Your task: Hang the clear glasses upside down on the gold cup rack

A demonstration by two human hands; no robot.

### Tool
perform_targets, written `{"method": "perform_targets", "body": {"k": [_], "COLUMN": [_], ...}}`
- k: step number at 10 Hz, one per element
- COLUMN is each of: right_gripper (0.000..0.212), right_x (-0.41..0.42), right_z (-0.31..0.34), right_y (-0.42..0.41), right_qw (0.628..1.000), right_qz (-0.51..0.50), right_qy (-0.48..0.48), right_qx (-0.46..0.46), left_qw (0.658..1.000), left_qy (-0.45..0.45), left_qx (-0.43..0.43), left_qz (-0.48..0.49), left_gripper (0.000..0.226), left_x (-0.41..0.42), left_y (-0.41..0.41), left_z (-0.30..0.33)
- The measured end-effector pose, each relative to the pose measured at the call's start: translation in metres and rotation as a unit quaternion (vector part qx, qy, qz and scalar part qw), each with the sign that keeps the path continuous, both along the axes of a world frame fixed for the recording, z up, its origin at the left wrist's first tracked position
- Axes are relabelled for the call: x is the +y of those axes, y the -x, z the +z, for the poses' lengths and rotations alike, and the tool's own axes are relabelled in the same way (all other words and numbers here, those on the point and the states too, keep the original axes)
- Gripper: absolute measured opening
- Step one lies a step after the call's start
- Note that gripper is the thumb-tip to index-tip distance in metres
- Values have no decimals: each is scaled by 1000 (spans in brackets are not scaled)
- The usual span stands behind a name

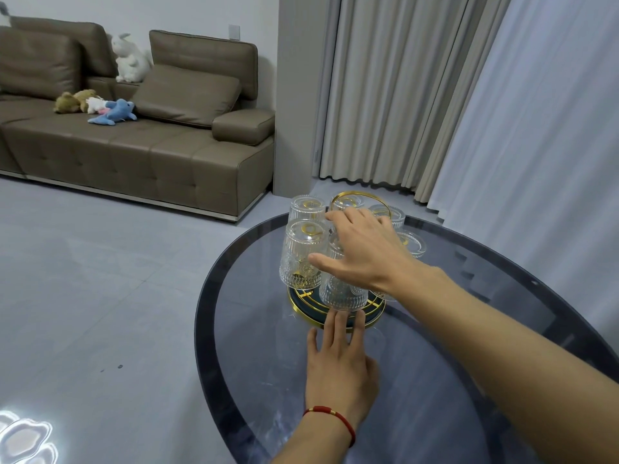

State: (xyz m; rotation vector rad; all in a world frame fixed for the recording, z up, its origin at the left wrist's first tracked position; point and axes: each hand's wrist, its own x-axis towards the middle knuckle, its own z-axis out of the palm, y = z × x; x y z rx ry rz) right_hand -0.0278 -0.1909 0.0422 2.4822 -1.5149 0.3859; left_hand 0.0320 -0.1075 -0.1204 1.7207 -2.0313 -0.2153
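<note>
Clear glasses point(303, 254) hanging upside down around gold cup rack point(335, 316) on the glass bench point(435, 380). Right hand point(365, 252) above rack, fingers apart, touching nearest glass. Left hand point(338, 373) flat before rack base, fingers point(335, 324) spread, holding nothing.

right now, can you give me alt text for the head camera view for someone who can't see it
Seen from above, a person's right hand reaches over a gold cup rack hung with upside-down clear glasses, while the left hand lies flat on the round dark glass table, fingertips at the rack's base. A brown sofa with plush toys and pale curtains fill the background.
</note>
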Motion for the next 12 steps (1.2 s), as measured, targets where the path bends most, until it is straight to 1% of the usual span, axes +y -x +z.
{"method": "perform_targets", "body": {"k": [1,2,4,6,7,10,11,12], "right_gripper": [79,79,77,82,81,77,77,76], "right_x": [8,15,18,26,27,32,37,45], "right_z": [0,-5,-5,-10,-10,-10,-10,-15], "right_y": [20,32,35,41,42,44,44,51], "right_qw": [998,996,999,1000,1000,1000,1000,999], "right_qz": [-5,-2,18,18,14,10,14,25], "right_qy": [32,25,7,11,3,7,9,36], "right_qx": [47,86,29,-2,-12,26,21,-9], "left_qw": [1000,999,999,999,999,998,999,998], "left_qy": [13,33,41,46,50,54,47,30], "left_qx": [1,4,6,9,6,13,21,46], "left_qz": [4,9,12,6,9,4,-9,-39], "left_gripper": [70,70,73,72,72,71,71,66], "left_x": [0,-2,-1,-2,-1,-1,-2,6], "left_y": [0,1,0,0,0,0,-2,-4], "left_z": [-4,-6,-4,-7,-6,-9,-6,1]}}
